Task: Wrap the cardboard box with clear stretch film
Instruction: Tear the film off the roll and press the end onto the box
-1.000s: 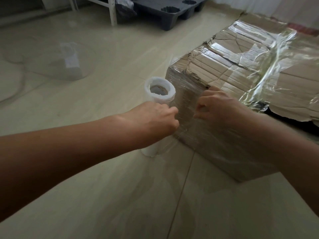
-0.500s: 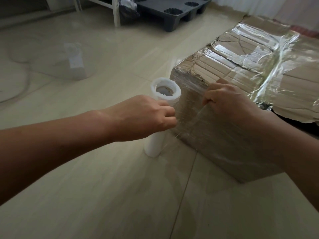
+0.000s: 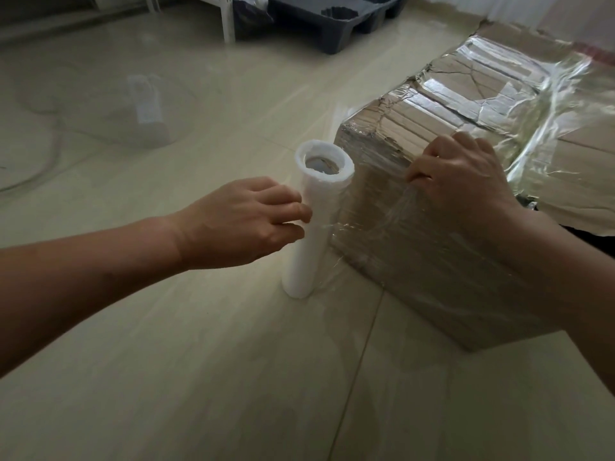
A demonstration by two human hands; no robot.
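The cardboard box lies on the floor at the right. Its top and its near side are already under shiny film, which runs from the left corner of the box to the roll. The roll stands upright on the floor just beside that corner. A second ago both hands were fists close together at the corner, pulling the film between them. Now the right hand has gone up and to the right along the top edge of the box, and the left hand has loosened and drawn back to the side of the roll. I think this means the pulling or tearing is over and the loose end is being fixed on the box, so this turn of wrapping is nearly closed. The right hand's fingers are bent over the top edge and hold the film there; wrinkles spread down from under the palm. The left hand's fingers are half bent, their tips touching the roll but not going round it. Its thumb is hidden, so I cannot tell whether it pinches any film. Farther off stands a dark plastic pallet.
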